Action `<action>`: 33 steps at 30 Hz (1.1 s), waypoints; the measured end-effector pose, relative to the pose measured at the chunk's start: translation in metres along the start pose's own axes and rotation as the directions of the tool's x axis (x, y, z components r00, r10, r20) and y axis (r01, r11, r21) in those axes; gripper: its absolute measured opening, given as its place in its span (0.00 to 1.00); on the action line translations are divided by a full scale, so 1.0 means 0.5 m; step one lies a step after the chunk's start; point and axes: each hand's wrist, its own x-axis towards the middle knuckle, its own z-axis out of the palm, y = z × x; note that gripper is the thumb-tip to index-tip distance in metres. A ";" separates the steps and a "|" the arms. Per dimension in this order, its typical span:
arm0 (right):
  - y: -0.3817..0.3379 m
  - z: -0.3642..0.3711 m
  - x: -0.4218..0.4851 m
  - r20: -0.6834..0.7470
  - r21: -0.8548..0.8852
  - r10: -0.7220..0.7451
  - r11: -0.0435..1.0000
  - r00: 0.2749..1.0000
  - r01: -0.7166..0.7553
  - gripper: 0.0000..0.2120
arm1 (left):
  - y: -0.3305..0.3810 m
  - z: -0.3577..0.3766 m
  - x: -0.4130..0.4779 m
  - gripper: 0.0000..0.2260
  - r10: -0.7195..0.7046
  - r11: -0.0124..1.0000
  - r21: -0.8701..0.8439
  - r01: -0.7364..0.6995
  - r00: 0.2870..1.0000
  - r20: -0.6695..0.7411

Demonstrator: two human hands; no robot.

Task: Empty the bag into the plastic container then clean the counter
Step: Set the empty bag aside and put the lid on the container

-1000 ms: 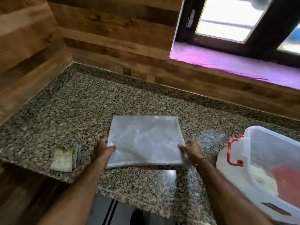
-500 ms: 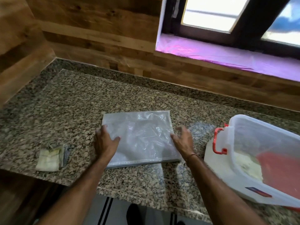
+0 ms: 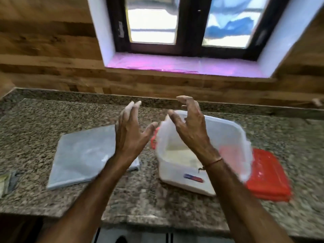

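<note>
Both hands, left [image 3: 130,135] and right [image 3: 190,130], raised, fingers spread, holding nothing; the clear bag [image 3: 78,155] lies flat and limp on the counter [image 3: 35,120].

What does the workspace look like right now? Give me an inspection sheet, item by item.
Surface: speckled granite counter, blurred; no spill can be made out.
Job's things: clear plastic bag lies flat on the counter, left of the plastic container; the container is open with pale contents inside; a red lid lies at its right side.
Clutter: a small folded cloth or packet at the far left edge, too blurred to identify.
Grippers: left hand and right hand are raised above the counter, fingers spread, holding nothing.
Cables: nothing seen.
Surroundings: wooden wall, window with a pink-lined sill.
</note>
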 end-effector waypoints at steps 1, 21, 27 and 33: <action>0.023 -0.053 -0.007 -0.017 -0.010 0.012 1.000 1.000 -0.012 0.20 | 0.048 0.023 -0.014 0.35 0.005 1.000 -0.013 -0.005 1.000 0.014; 0.608 -0.503 -0.259 -0.016 -0.431 0.766 0.574 0.642 -0.696 0.39 | 0.490 0.399 -0.186 0.51 0.105 0.851 0.378 -0.363 0.825 0.556; 0.688 -0.483 -0.262 0.008 -0.334 0.880 0.450 0.475 -0.828 0.42 | 0.497 0.415 -0.182 0.51 0.061 0.844 0.429 -0.321 0.853 0.518; 0.725 -0.497 -0.272 -0.047 -0.110 0.931 0.355 0.362 -0.928 0.42 | 0.501 0.425 -0.176 0.51 0.021 0.869 0.418 -0.264 0.864 0.503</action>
